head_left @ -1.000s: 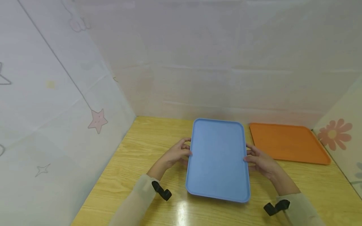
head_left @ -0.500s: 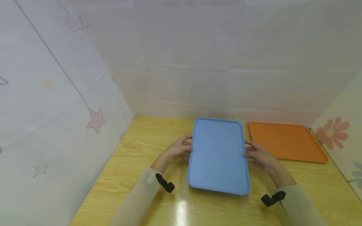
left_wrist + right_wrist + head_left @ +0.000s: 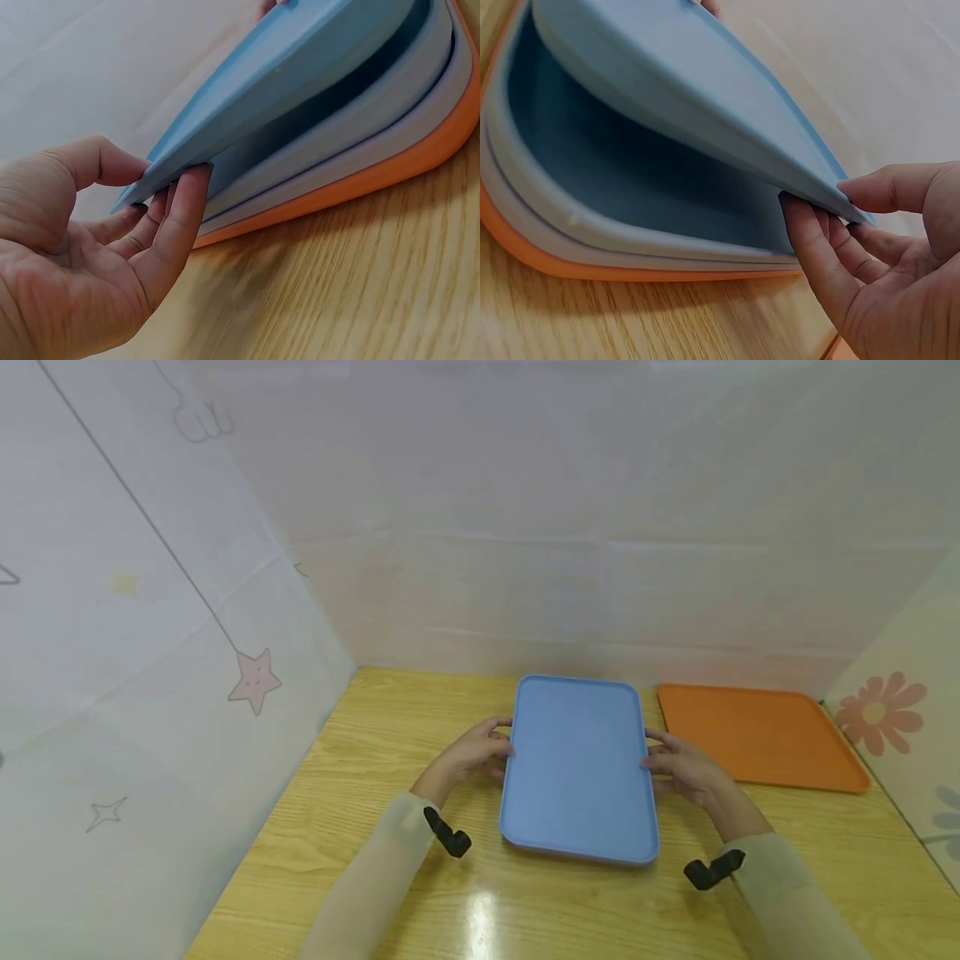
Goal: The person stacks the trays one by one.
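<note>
A blue rectangular tray (image 3: 581, 768) lies between my two hands in the head view, long side pointing away from me. My left hand (image 3: 471, 753) pinches its left edge, thumb on top and fingers underneath. The right hand (image 3: 686, 770) grips the opposite edge the same way. Both wrist views show this tray raised at an angle over a stack. Under it come a second bluish tray (image 3: 652, 232), a pale lilac tray (image 3: 375, 142) and an orange bottom tray (image 3: 405, 176), which sits on the wooden table. From the head, the top tray hides nearly all of this stack.
Another orange tray (image 3: 761, 739) rests on the wooden table (image 3: 375, 727) at the back right, beyond my right hand. A pale sheet wall (image 3: 525, 527) stands behind the table. Printed side sheets border it left and right.
The blue tray's near edge has moved away from me and now appears higher in the head view. Both hands have shifted slightly forward with it, keeping their grip.
</note>
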Demonstrator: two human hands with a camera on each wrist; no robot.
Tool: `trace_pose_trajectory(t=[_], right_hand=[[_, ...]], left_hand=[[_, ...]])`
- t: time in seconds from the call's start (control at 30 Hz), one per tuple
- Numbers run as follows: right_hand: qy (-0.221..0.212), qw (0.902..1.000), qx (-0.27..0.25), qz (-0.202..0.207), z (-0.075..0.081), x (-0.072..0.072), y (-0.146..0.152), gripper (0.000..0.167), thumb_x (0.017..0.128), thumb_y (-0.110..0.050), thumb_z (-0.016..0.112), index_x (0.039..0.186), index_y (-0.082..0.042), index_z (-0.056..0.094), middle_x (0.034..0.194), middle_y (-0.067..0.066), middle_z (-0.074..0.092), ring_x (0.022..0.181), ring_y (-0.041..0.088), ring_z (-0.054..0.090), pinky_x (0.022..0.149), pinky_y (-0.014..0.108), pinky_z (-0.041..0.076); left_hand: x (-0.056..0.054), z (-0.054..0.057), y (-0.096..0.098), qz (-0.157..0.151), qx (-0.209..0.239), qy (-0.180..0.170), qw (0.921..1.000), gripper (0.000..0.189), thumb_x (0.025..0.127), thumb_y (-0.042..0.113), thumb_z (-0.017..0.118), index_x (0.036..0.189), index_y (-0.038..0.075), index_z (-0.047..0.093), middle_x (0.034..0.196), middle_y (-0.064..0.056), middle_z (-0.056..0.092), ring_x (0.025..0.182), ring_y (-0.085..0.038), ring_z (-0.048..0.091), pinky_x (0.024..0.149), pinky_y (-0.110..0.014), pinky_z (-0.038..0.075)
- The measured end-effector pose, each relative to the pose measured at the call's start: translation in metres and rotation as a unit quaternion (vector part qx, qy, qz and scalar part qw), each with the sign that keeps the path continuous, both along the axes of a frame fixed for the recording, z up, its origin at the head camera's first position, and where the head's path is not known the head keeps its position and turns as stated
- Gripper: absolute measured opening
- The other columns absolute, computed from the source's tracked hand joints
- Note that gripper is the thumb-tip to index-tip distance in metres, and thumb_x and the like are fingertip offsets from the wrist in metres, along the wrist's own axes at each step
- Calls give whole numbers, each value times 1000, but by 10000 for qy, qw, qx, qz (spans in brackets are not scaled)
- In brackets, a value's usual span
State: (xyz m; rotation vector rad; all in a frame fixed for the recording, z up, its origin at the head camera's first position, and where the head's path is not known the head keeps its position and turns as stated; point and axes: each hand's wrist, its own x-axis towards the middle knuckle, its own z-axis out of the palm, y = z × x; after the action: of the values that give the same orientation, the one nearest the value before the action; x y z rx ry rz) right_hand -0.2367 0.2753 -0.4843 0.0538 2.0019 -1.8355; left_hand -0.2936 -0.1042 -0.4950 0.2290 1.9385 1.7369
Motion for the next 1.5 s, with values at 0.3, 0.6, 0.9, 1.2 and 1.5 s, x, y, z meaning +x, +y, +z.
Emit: trace_pose_trajectory(t=[0.3,0.6,0.9,1.2,1.5], right_hand=[[-48,9997,242,-92,-5,-6,1,83,98,-6,64,162,-5,11,135,21,46,103,21,62,89,41,58],[69,9971,758,11,-7,-6,3,82,97,-5,64,161,0,13,129,23,53,103,22,60,88,42,57],[38,9952,978,-67,-10,-9,4,82,95,-8,68,160,1,19,127,21,56,101,21,61,87,39,57],[42,9925,1219,-129,-10,-9,3,78,95,-10,70,158,2,26,125,20,59,96,20,63,83,33,58],[69,9924,1219,-158,-15,-10,4,72,96,-12,68,156,1,31,123,18,61,96,20,64,85,34,58]], left_hand=[[-4,-2,5,28,-152,4,9999,68,90,3,65,153,8,37,116,-17,59,101,-27,61,75,-44,62],[-6,-3,12,-96,-405,59,9991,67,91,1,66,152,5,38,110,-14,56,94,-26,61,74,-42,62],[-9,-4,15,6,-622,136,9980,68,89,1,68,151,5,39,106,-13,56,89,-24,61,73,-43,62],[-9,-2,12,53,-681,113,9976,69,89,3,70,151,7,39,112,-14,57,93,-25,63,76,-44,62],[-9,-5,12,53,-708,80,9974,68,89,8,72,149,5,39,121,-17,59,94,-27,67,74,-43,62]])
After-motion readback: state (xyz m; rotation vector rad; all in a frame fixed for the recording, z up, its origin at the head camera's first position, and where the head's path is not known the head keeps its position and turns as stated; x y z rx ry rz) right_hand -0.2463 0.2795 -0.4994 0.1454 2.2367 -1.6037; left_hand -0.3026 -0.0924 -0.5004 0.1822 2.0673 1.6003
